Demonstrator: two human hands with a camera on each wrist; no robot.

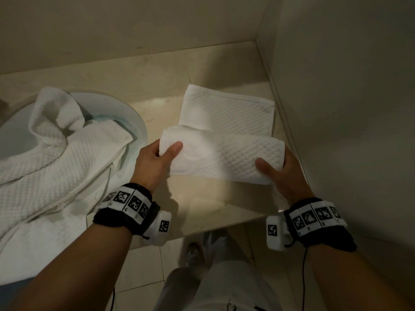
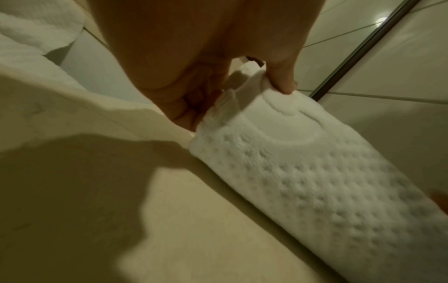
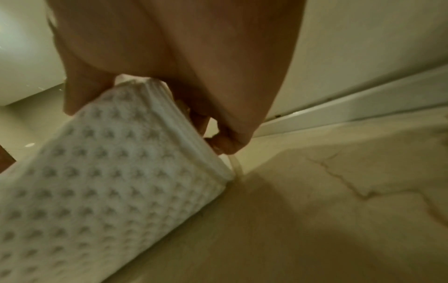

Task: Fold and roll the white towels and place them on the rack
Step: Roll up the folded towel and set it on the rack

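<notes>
Left hand (image 1: 157, 162) and right hand (image 1: 280, 173) grasping rolled towel (image 1: 224, 158) ends, thumbs on top

wall (image 1: 336, 86) close right, towel heap (image 1: 56, 153) left

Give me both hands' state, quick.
Left hand: closed, gripping the left end of the rolled towel.
Right hand: closed, gripping the roll's right end.
</notes>
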